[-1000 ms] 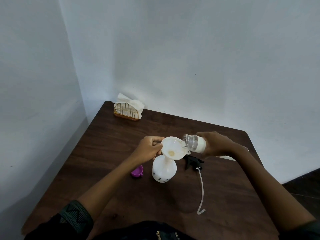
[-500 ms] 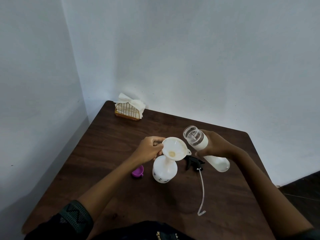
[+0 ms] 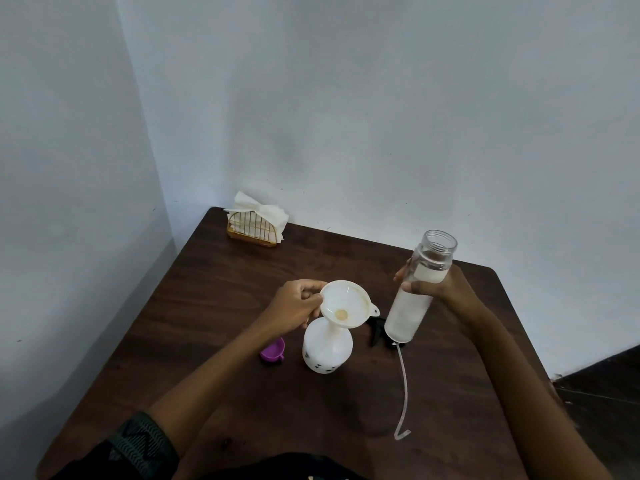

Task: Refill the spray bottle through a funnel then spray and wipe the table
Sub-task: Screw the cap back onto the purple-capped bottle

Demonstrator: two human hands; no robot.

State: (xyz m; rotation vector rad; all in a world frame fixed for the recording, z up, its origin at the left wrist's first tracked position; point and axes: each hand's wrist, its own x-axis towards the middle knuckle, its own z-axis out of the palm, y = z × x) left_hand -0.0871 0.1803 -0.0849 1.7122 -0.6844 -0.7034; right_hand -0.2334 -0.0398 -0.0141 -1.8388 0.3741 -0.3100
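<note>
Tipping refill btl [image 3: 412, 306] back upright off funnel [image 3: 346, 303], my R hand [image 3: 446, 289] wrapped round it; pour's over. My L hand [image 3: 294, 306] pinches funnel rim atop spray btl [image 3: 327, 351], table [image 3: 242, 271] centre.

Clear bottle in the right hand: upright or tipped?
Roughly upright. The clear cylindrical bottle in the right hand has its open mouth on top, whitish liquid settled below, and is held apart from the white funnel.

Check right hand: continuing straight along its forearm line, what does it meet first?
The right hand grips the clear bottle, forearm pointing far-left. Ahead lies only bare table, then the wall; the napkin holder sits well left of that line. Looks free up to the wall, though depth is unclear.
</note>
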